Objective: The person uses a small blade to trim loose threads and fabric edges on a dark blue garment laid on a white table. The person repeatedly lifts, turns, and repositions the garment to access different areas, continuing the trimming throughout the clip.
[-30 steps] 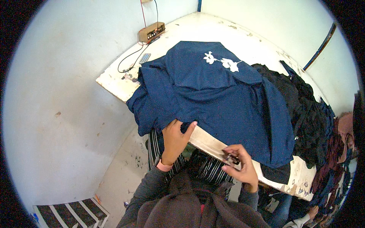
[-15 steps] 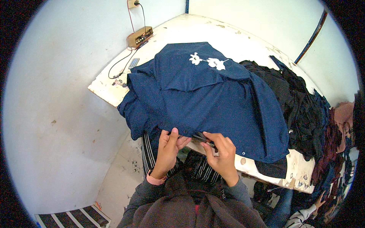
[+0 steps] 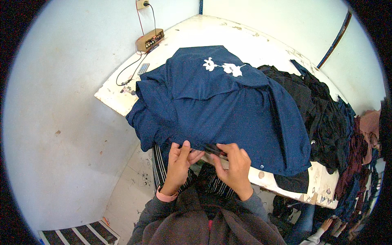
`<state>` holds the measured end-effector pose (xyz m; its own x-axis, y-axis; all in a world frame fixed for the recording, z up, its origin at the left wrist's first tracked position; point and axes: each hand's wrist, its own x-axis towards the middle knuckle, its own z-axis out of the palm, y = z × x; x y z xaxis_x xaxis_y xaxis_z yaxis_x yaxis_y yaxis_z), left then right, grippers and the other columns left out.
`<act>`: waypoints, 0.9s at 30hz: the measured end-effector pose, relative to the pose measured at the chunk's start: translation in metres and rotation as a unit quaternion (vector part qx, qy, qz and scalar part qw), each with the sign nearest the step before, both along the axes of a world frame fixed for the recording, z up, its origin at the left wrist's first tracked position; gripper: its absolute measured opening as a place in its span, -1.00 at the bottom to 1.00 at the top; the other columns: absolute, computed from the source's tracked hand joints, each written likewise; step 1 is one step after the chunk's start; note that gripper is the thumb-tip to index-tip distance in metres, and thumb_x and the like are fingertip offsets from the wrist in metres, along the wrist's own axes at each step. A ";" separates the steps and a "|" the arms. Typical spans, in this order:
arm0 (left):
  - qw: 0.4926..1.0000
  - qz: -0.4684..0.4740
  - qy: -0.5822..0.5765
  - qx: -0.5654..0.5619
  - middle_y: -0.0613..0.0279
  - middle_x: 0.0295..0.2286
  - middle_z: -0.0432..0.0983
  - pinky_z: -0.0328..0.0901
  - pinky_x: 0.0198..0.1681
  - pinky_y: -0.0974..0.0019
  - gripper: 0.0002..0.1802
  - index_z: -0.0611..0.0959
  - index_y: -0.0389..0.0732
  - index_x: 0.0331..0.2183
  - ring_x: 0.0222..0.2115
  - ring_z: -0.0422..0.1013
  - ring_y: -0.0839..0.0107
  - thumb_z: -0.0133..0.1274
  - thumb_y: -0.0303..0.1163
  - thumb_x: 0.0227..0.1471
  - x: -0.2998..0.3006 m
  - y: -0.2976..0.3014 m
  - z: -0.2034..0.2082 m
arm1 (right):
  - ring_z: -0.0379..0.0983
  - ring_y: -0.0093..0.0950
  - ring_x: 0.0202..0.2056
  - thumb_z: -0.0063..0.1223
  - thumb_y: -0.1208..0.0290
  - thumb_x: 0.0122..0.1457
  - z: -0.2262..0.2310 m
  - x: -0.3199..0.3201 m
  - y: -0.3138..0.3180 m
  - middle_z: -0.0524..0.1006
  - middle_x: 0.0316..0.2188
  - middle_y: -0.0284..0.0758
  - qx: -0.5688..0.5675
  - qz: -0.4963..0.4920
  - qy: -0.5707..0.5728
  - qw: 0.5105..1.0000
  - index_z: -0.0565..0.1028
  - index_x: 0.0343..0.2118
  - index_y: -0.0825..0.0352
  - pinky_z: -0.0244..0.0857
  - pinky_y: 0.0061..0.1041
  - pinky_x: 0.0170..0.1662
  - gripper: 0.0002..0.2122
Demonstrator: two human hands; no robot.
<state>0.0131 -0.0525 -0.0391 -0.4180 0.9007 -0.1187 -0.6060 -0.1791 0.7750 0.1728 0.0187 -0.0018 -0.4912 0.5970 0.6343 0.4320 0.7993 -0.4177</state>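
A large navy blue garment (image 3: pixel 228 110) with a white flower print (image 3: pixel 232 69) lies spread over the table, its near edge hanging at my body. My left hand (image 3: pixel 178 165) pinches that near edge between thumb and fingers. Just to its right, my right hand (image 3: pixel 234 167) holds a small dark tool (image 3: pixel 213 149) that looks like thread snips, its tip close to the fabric edge. Fingers and cloth partly hide the tool. A small round button (image 3: pixel 261 166) shows on the garment's lower right edge.
The white table (image 3: pixel 269 41) is worn and stained. Black garments (image 3: pixel 322 122) and maroon cloth (image 3: pixel 347 179) are heaped to the right. A brown box with cables (image 3: pixel 150 40) and a remote control (image 3: pixel 143 68) sit at far left. Another person's hand (image 3: pixel 326 224) shows at lower right.
My right hand and the dark tool have shifted slightly left, toward my left hand, which stays at the garment edge. The other person's hand at lower right has moved left and down.
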 end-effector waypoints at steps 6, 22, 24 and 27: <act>0.992 0.059 -0.108 0.042 0.28 -0.32 0.51 0.42 0.05 0.05 -0.87 0.39 -0.10 -0.22 -0.25 0.55 0.32 -0.03 -0.29 0.32 -0.006 0.003 -0.009 | 0.39 -0.39 -0.48 0.32 0.38 -0.16 -0.027 0.041 0.008 0.46 -0.47 -0.39 0.108 -0.074 -0.115 0.985 0.56 -0.22 0.30 0.12 -0.39 -0.44 -0.64; 0.996 -0.046 -0.023 -0.066 0.18 -0.46 0.54 0.55 -0.12 0.14 -0.75 0.43 -0.23 -0.34 -0.40 0.58 0.40 0.10 -0.29 0.25 0.038 0.007 0.004 | 0.53 -0.40 -0.36 0.31 0.48 -0.02 -0.004 0.049 -0.006 0.62 -0.30 -0.35 -0.010 -0.019 0.009 1.000 0.57 -0.20 0.27 0.18 -0.39 -0.36 -0.72; 0.997 -0.048 -0.021 -0.064 0.19 -0.46 0.54 0.55 -0.13 0.14 -0.74 0.43 -0.24 -0.34 -0.40 0.58 0.40 0.10 -0.29 0.25 0.038 0.007 0.003 | 0.52 -0.41 -0.37 0.30 0.48 -0.02 -0.001 0.049 -0.006 0.62 -0.31 -0.36 -0.010 -0.003 -0.011 1.000 0.58 -0.20 0.26 0.18 -0.40 -0.36 -0.73; 0.996 -0.046 -0.019 -0.070 0.19 -0.46 0.54 0.55 -0.14 0.15 -0.74 0.43 -0.24 -0.35 -0.39 0.58 0.39 0.11 -0.29 0.25 0.040 0.007 0.003 | 0.52 -0.43 -0.37 0.29 0.48 -0.01 -0.001 0.046 -0.007 0.63 -0.31 -0.38 -0.012 0.002 -0.021 1.000 0.59 -0.21 0.25 0.18 -0.40 -0.36 -0.75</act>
<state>0.0529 -0.0454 -0.0361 -0.3269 0.9088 -0.2594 -0.6439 -0.0132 0.7650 0.2186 0.0116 -0.0032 -0.5201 0.6088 0.5990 0.4456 0.7917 -0.4179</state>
